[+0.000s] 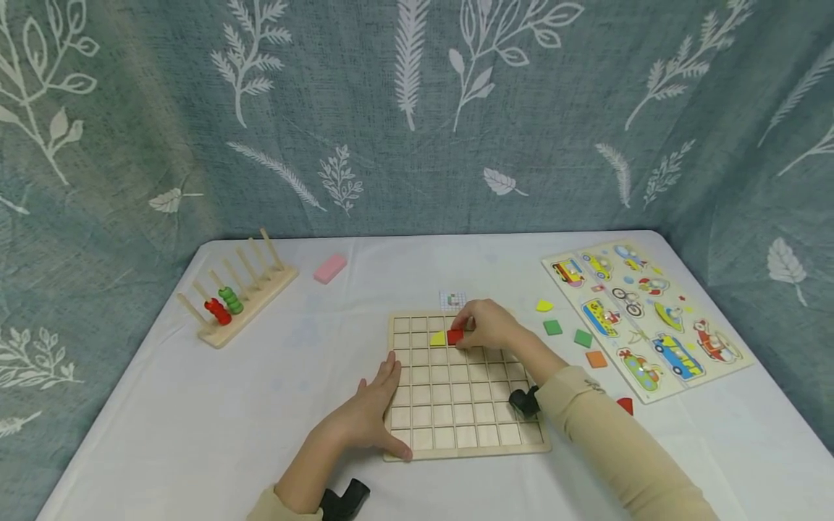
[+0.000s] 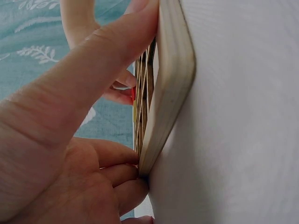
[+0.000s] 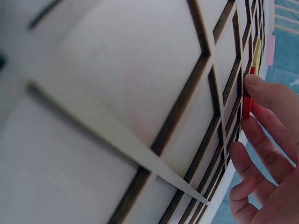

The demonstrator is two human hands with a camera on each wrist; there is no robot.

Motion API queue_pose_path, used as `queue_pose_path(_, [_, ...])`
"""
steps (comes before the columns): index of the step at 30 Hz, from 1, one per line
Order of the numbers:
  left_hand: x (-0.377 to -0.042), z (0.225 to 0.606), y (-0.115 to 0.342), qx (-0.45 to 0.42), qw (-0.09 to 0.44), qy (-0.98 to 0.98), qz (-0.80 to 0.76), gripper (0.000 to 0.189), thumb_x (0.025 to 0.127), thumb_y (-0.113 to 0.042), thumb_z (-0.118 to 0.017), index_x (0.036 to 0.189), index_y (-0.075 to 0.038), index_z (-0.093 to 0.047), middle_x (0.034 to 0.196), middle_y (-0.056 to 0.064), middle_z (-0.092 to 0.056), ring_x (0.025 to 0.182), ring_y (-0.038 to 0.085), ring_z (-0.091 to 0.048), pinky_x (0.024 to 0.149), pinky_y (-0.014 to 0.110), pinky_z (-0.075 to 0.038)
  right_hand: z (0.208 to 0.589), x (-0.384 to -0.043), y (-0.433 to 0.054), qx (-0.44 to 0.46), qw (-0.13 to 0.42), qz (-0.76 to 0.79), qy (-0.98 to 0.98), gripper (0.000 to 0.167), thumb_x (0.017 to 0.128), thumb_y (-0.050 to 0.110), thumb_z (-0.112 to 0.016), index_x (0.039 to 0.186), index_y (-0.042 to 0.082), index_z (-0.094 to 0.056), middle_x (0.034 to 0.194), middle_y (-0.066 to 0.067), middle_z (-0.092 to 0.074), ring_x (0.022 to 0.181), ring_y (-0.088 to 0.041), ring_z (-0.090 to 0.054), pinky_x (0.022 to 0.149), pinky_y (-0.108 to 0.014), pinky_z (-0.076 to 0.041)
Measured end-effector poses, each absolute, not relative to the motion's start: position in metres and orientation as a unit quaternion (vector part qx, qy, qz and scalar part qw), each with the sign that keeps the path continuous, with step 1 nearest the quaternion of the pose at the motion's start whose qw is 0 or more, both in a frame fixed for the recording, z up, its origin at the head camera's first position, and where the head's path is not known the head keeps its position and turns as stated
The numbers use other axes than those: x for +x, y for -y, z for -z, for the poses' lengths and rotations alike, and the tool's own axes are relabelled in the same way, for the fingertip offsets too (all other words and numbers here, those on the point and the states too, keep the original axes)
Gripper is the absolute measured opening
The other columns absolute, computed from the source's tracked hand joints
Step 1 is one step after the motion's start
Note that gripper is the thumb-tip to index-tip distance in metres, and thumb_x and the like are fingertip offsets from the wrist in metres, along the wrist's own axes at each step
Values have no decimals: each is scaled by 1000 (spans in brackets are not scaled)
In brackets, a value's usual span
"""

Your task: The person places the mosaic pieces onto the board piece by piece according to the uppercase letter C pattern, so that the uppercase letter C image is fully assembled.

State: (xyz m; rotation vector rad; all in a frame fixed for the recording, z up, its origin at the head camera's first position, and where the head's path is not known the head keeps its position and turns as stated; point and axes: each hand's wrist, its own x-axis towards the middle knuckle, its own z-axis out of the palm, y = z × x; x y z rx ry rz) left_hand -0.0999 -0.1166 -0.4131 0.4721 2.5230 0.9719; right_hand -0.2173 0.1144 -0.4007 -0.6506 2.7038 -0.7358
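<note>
red tile [image 1: 454,337] pinched in right hand [image 1: 491,324], beside yellow tile [image 1: 437,339]; left hand [image 1: 370,412] spread against board [image 1: 482,452]

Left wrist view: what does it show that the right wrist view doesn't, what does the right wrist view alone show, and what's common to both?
Only the left wrist view shows the left hand, its thumb and fingers touching the rim of the wooden grid board.

Only the right wrist view shows the pink block and several wooden pegs.

Both show the board, the right hand pinching a red piece, the yellow piece beside it and the blue-green curtain.
</note>
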Motion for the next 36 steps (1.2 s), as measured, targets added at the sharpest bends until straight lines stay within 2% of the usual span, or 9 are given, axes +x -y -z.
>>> queue_pose_path(15, [-101, 412, 115, 169, 196, -903, -342, 127, 46, -30, -90, 142, 9, -15, 151, 20, 0, 138, 32, -3, 108, 53, -6, 396, -216, -111, -209, 132, 232, -941, 28, 70, 16, -78, 96, 10, -70, 90, 1, -63, 79, -14, -55, 73, -30, -46])
queue_pose_path(36, [-100, 413, 116, 173, 194, -903, -341, 128, 46, -31, -90, 141, 10, -15, 150, 20, 0, 138, 32, -4, 107, 55, -6, 400, -211, -115, -204, 124, 254, -937, 29, 71, 19, -78, 97, 12, -70, 93, 0, -61, 83, -16, -55, 73, -32, -46])
